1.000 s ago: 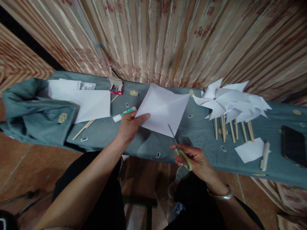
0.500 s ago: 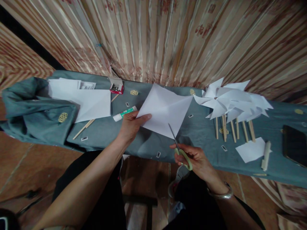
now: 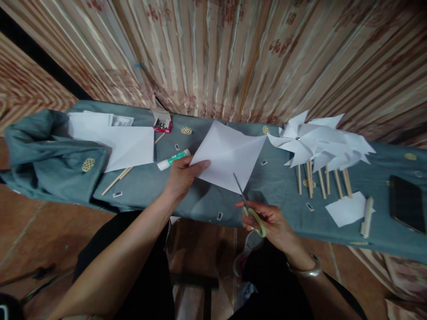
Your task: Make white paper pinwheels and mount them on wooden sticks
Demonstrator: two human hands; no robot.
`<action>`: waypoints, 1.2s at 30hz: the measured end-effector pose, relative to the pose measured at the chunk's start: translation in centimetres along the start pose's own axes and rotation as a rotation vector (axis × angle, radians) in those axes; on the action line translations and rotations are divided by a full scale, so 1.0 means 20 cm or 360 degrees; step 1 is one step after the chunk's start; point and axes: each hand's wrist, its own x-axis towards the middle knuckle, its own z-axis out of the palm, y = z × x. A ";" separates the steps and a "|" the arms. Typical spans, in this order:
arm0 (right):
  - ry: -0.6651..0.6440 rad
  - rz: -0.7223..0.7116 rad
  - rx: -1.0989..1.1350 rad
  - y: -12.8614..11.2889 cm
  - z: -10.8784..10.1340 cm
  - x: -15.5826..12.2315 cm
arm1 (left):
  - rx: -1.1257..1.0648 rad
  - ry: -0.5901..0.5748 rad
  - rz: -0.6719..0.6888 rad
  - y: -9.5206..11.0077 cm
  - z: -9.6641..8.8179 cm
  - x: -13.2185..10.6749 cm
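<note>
A white square sheet of paper (image 3: 230,151) with diagonal creases is held above the cloth-covered table. My left hand (image 3: 187,171) pinches its left corner, thumb on top. In my right hand (image 3: 265,218) is a pair of scissors (image 3: 253,220) with pale green handles. Their blades meet the sheet at its near corner, one blade showing over the paper. Just behind my left hand lies a glue stick (image 3: 173,160) with a green label.
More white paper (image 3: 133,144) and thin wooden sticks (image 3: 116,180) lie at left. A small red box (image 3: 162,122) holds metal pins. At right are several paper pinwheels (image 3: 323,140), a paper piece (image 3: 347,209), a pale marker (image 3: 367,218) and a phone (image 3: 407,202).
My hands, the sheet and the scissors keep nearly the same pose. The view has shifted slightly, so the pinwheels and phone appear a little further left.
</note>
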 end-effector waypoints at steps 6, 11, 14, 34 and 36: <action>0.0015 -0.0004 -0.0023 -0.01 0.01 0.00 | 0.0017 0.0044 -0.0025 0.01 0.02 -0.01; 0.0067 -0.0024 -0.0011 -0.01 0.02 0.01 | -0.0010 0.0033 -0.0056 0.01 0.03 -0.02; 0.0078 0.0000 0.0030 -0.01 0.03 0.01 | -0.0002 0.0043 -0.0063 0.01 0.03 -0.02; 0.0062 -0.0031 -0.0012 0.00 0.01 0.01 | -0.0004 0.0028 -0.0078 0.01 0.03 -0.02; 0.0055 -0.0035 -0.0016 -0.01 0.01 0.01 | 0.0000 0.0024 -0.0085 0.01 0.02 -0.02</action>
